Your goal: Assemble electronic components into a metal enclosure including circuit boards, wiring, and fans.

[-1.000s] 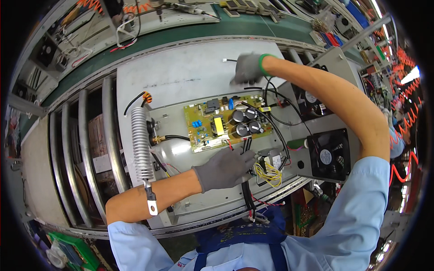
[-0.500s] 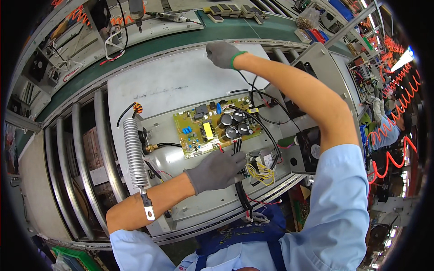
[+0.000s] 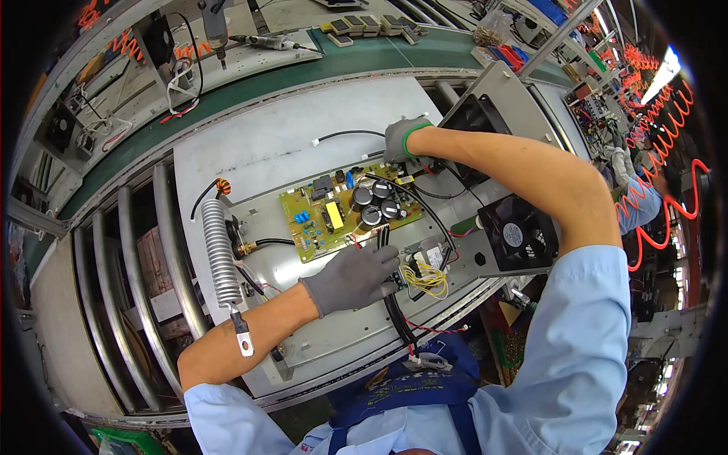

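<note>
My gloved left hand (image 3: 355,280) is curled against a bundle of black cables (image 3: 393,312) just below the green circuit board (image 3: 292,208). Black capacitors (image 3: 371,215) and a yellow transformer (image 3: 334,215) stand on that board. At its far right corner, my gloved right hand (image 3: 406,139) is closed around black wires (image 3: 345,134), whose white-plugged ends poke out to the left. A coil of yellow wires (image 3: 426,282) lies beside a small silver box, right of my left fingertips. The right fingertips are partly hidden.
The open grey metal case (image 3: 318,353) rests on rollers (image 3: 182,254). Black fans (image 3: 517,233) sit in its right-hand panel. A silver coil spring (image 3: 220,254) stands over its left end. Beyond lies a green bench strip (image 3: 296,68) with a hanging screwdriver (image 3: 215,30). A co-worker's sleeve (image 3: 641,203) shows at right.
My right hand has come down from above the white sheet to the wires by the board's far right corner. The fan panel is turned more into view. My left hand stays at the cables.
</note>
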The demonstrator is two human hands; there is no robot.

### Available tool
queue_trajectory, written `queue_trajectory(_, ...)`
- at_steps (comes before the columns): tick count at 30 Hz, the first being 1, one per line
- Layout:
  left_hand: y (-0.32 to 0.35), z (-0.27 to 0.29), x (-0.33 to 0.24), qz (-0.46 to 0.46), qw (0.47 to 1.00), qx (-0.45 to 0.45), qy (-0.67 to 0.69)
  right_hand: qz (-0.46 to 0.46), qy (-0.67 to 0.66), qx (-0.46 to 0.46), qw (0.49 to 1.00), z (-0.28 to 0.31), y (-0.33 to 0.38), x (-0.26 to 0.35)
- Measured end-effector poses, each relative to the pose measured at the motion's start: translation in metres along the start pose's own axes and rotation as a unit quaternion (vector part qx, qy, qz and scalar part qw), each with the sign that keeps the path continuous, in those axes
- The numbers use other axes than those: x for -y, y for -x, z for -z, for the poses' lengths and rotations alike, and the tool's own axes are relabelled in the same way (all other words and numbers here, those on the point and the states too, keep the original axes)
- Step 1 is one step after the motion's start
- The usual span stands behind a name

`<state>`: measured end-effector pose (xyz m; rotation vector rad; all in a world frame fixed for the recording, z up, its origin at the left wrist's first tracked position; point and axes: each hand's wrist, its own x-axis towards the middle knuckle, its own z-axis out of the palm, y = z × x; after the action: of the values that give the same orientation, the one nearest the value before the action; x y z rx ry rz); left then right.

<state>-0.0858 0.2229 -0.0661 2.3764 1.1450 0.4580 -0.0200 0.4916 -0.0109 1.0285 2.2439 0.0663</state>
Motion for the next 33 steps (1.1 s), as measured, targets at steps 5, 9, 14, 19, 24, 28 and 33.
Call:
queue_trajectory(5, 0.003, 0.0, -0.001, 0.003, 1.0, -0.016, 0.002, 0.011, 0.026, -0.021, 0.999, -0.003, -0.018, -0.005)
queue_trajectory(9, 0.002, 0.0, 0.001, 0.002, 1.0, -0.005, -0.003, 0.044, 0.069, -0.031, 0.996, -0.006, -0.024, -0.008)
queue_trajectory(14, 0.004, -0.001, 0.001, 0.01, 1.0, -0.002, -0.003, -0.053, 0.218, -0.111, 0.968, 0.01, -0.017, -0.015)
queue_trajectory(19, 0.002, -0.002, 0.0, 0.009, 1.0, 0.012, -0.025, 0.09, 0.295, -0.12, 0.944, -0.017, -0.058, -0.014)
queue_trajectory(24, 0.004, -0.009, 0.003, 0.007, 0.999, -0.002, -0.041, 0.201, 0.067, -0.167, 0.963, 0.0, -0.049, 0.037)
queue_trajectory(28, 0.004, -0.007, 0.003, 0.013, 0.999, 0.013, -0.036, 0.315, 0.029, -0.179, 0.932, 0.001, -0.049, 0.075)
queue_trajectory(33, 0.005, -0.008, 0.006, 0.0, 1.0, -0.001, -0.028, 0.361, 0.054, -0.131, 0.922, 0.013, -0.057, 0.086)
